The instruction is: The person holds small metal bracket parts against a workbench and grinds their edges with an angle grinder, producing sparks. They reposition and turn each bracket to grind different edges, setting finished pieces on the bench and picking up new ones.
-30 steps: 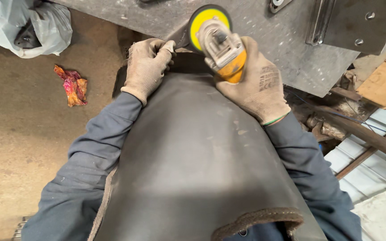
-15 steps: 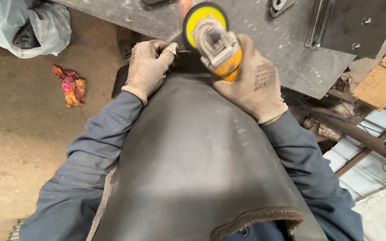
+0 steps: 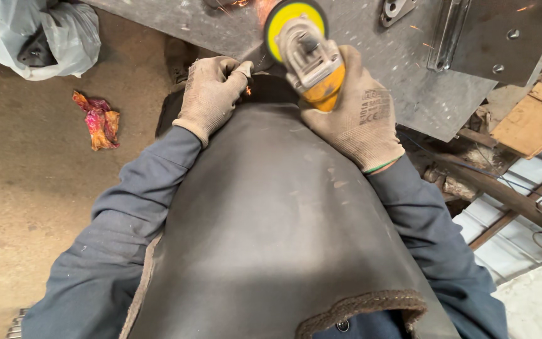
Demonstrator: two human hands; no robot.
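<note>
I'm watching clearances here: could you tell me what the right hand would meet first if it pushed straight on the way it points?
Probably the grey steel plate: the right hand points the angle grinder at it, disc already sparking there.

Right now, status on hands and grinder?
Right hand gripping yellow angle grinder. Left hand on its side handle. Sparks at grey steel plate.

head-worn view, steeply downward, close over hands [image 3: 283, 103]

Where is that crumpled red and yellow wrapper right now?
In the head view, the crumpled wrapper lies on the dirt floor at left, below the white plastic bag and left of the gloved left hand.
</note>
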